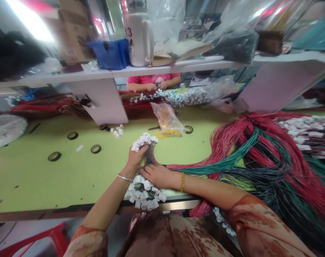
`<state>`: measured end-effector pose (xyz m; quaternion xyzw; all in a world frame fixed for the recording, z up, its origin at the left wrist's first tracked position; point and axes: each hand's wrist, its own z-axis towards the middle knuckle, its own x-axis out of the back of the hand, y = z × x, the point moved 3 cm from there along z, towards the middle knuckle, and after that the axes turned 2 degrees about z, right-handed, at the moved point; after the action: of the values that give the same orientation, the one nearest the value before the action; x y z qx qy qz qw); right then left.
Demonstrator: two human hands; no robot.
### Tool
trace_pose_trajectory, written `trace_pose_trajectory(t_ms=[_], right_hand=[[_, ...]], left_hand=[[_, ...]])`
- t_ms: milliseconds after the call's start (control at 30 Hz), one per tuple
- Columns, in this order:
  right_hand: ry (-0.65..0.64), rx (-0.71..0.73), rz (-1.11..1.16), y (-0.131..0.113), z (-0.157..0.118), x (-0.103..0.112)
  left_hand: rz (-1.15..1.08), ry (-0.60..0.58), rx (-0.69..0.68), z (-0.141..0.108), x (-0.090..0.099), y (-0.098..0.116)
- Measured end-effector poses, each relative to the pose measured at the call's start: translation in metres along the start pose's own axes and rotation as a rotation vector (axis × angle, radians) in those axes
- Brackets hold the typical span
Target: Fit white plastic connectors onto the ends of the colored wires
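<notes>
My left hand (137,157) is closed around a bundle of thin wires (150,155) just below their white connectors (143,142). Close beside it, my right hand (158,175) lies over the same wires, its fingers bent and pressed against them; the fingertips are partly hidden. A second cluster of white connectors (145,194) sits under and in front of my hands, at the table's near edge. From my right hand, pink, green and dark wires run right into a large heap of wires (240,142).
Rolls of black tape (95,149) lie on the green table (71,178). Beyond my hands are a plastic bag (168,117) and small yellow pieces (166,133). A shelf (165,69) with a blue bin (110,53) and a white mug (139,39) spans the back. Behind it, another person (154,80) handles connectors.
</notes>
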<state>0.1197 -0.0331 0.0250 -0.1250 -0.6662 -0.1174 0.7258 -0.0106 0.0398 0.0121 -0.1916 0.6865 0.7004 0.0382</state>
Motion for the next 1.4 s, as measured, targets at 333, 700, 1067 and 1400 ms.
trace_pose_trajectory(t_ms=[333,700,1067,1400], right_hand=[[0.308,-0.736,0.363,0.149,-0.032,0.028],[0.178,-0.941,0.298,0.201,-0.013,-0.024],[0.184,-0.952,0.347,0.203,-0.018,-0.024],[0.408,-0.981,0.716,0.196,-0.031,-0.002]], left_hand=[[-0.161,-0.069,0.144,-0.004,-0.014,0.007],[0.021,-0.065,0.082,-0.014,-0.017,0.002],[0.173,0.057,0.025,-0.007,-0.015,0.0],[0.081,0.046,0.149,-0.014,-0.008,-0.006]])
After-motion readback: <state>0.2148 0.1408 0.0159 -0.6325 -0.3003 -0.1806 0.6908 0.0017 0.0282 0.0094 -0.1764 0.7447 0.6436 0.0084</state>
